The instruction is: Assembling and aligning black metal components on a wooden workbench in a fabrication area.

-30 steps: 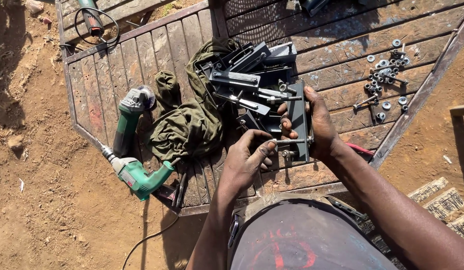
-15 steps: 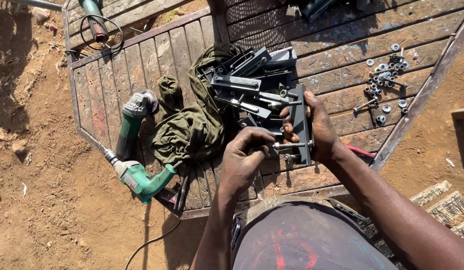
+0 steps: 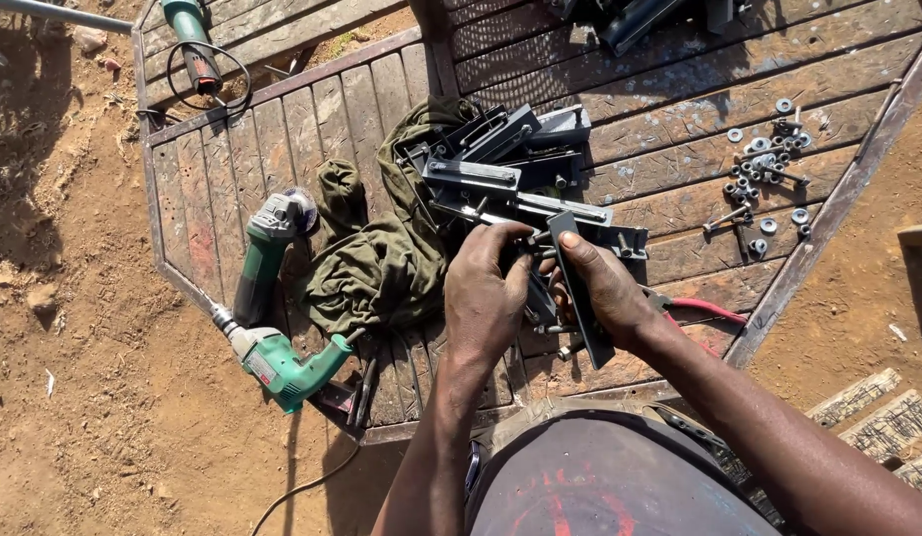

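Near the front edge of the wooden surface [image 3: 679, 129], both hands are working on one dark metal bracket [image 3: 583, 298]. The right hand [image 3: 612, 290] is gripping the bracket, a long flat strip standing nearly on end, thumb on its upper tip; the left hand [image 3: 488, 298] is curling closed over the bracket's near side, though what its fingers are pinching is hidden. Compared with half a second earlier, the left hand has slid up and in to meet the right hand, and the bracket has been lifted clear of the pile [image 3: 500, 169] of similar brackets lying just behind it, so the piece is now being held free rather than being sorted among the others. A bolt [image 3: 570, 349] is showing just below the hands, and red-handled pliers [image 3: 694, 308] are lying beside the right wrist. A green cloth [image 3: 376, 263] is lying partly under the pile, toward the left edge. A green grinder [image 3: 267, 253] and a green drill [image 3: 282, 362] are resting near the front-left corner. Loose nuts and washers [image 3: 764, 169] are scattered by the right edge, well apart from the hands.
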